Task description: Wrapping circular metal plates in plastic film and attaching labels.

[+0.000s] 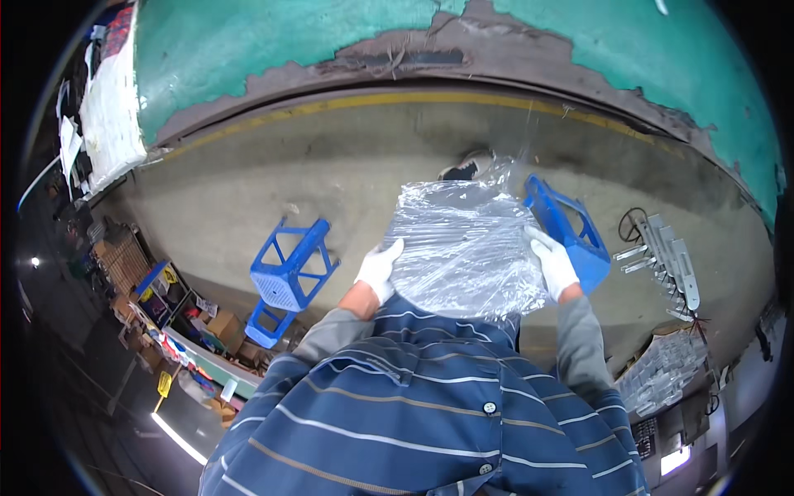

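A flat, grey-looking bundle wrapped in clear plastic film (pixel 465 248) is held level in front of my waist. My left hand (pixel 380 271), in a white glove, grips its left edge with the thumb on top. On the opposite edge my right hand (pixel 552 263), also gloved in white, has its thumb over the film and the fingers at the side. Loose film sticks up at the far right corner of the bundle. What lies inside the wrapping cannot be made out.
Blue plastic stools stand on the concrete floor, one (pixel 289 264) to the left and one (pixel 571 236) just right of the bundle. A green-topped table (pixel 273 41) with a torn edge spans the far side. Metal parts (pixel 666 260) are at right, shelves with boxes (pixel 223 326) at left.
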Demonstrator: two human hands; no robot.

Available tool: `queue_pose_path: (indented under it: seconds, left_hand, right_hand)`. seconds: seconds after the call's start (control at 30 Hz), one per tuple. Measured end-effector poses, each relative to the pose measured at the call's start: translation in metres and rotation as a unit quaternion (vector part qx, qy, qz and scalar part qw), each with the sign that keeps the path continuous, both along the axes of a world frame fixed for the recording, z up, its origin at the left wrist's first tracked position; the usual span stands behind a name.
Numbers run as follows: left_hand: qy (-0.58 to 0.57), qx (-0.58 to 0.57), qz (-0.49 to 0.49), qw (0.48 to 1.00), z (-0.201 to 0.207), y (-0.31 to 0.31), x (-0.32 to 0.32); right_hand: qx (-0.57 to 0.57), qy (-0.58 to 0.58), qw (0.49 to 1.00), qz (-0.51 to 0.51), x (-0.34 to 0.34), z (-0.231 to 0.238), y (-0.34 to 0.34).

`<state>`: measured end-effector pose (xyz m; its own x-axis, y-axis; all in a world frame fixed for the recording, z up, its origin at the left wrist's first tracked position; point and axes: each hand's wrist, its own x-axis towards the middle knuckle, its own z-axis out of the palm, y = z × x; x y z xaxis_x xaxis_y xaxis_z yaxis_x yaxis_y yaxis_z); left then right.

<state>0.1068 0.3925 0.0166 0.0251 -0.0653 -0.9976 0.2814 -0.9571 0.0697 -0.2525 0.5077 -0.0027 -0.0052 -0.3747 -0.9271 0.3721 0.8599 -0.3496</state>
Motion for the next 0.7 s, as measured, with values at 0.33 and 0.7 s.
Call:
queue_pose_path:
  seconds: [0.33, 0.7]
  left_hand:
    - [0.078, -0.114, -0.019, 0.99, 0.14, -0.112, -0.04]
    - [0.028, -0.149, -0.192, 0.97, 0.22, -0.205, -0.046]
  right_hand:
    - [-0.416, 0.435, 0.705, 0.375, -0.037, 0.104, -0.115]
    - [-0.417, 0.36, 0.792, 0.264, -0.035, 0.21, -0.142]
